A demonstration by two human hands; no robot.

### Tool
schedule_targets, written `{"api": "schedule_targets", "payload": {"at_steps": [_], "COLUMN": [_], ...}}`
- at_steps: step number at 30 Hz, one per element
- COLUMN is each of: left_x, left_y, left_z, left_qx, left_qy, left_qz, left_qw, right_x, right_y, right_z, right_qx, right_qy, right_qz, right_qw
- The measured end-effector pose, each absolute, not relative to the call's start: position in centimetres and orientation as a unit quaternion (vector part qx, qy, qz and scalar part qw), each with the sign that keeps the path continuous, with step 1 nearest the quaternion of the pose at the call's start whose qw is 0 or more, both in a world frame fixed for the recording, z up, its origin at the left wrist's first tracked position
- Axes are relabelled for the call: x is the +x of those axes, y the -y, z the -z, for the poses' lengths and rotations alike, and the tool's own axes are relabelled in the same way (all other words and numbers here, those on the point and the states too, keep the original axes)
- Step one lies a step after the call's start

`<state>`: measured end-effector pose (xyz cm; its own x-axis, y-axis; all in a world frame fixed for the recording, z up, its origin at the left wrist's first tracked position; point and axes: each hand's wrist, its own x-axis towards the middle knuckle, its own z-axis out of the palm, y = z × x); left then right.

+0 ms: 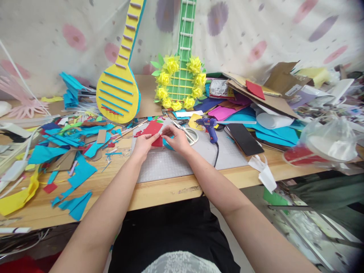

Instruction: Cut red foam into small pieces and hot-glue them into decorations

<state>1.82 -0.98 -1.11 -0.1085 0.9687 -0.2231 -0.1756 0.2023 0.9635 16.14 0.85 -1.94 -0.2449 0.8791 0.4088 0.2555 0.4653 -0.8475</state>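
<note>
A red sheet of paper (152, 128) lies on the grey cutting mat (176, 167), its lower part showing beneath my fingers. My left hand (144, 146) is closed at the sheet, fingers pressed together along it. At the sheet's right edge, my right hand (176, 139) pinches with thumb and forefinger; whatever is between those tips is too small to make out. The fingertips of both hands nearly meet. Just right of my right hand are white-handled scissors (192, 135). A blue glue gun (209, 127) stands farther right on the mat, its cord running toward the front edge.
Behind lean a yellow paper instrument (118, 91) and a green one (182, 81) ringed with yellow flowers. Blue paper scraps (82, 170) litter the left side. To the right are a black phone (243, 138), stacked coloured sheets (273, 131) and a bagged red-and-white tub (301, 155).
</note>
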Motion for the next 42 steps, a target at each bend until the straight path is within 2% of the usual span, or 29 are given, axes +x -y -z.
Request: {"api": "schedule_targets", "payload": {"at_steps": [9, 15, 22, 29, 33, 36, 38, 42], "left_x": [1.8, 1.9, 1.5, 0.8, 0.4, 0.2, 0.3, 0.8], "left_y": [0.7, 0.8, 0.8, 1.5, 1.7, 1.7, 1.4, 0.7], "left_z": [1.8, 1.8, 1.3, 0.1, -0.4, -0.3, 0.1, 0.8], "left_qx": [0.402, 0.422, 0.41, 0.49, 0.552, 0.573, 0.547, 0.387], "left_qy": [-0.54, -0.547, -0.572, -0.54, -0.53, -0.517, -0.511, -0.502], "left_qz": [-0.532, -0.532, -0.481, -0.377, -0.321, -0.318, -0.369, -0.51], "left_qw": [0.513, 0.49, 0.523, 0.571, 0.558, 0.55, 0.55, 0.582], "right_x": [15.9, 15.9, 16.4, 18.0, 18.3, 18.0, 17.8, 16.9], "right_y": [-1.5, -1.5, -1.4, -1.6, -2.0, -2.4, -2.7, -3.0], "right_z": [2.5, 2.7, 2.2, -0.1, -1.8, -2.6, -2.7, -1.7], "right_qx": [-0.391, -0.416, -0.381, -0.324, -0.304, -0.312, -0.313, -0.336], "right_qy": [0.668, 0.656, 0.691, 0.779, 0.805, 0.804, 0.783, 0.65], "right_qz": [-0.418, -0.415, -0.409, -0.429, -0.456, -0.469, -0.489, -0.569], "right_qw": [0.475, 0.473, 0.458, 0.322, 0.227, 0.19, 0.223, 0.376]}}
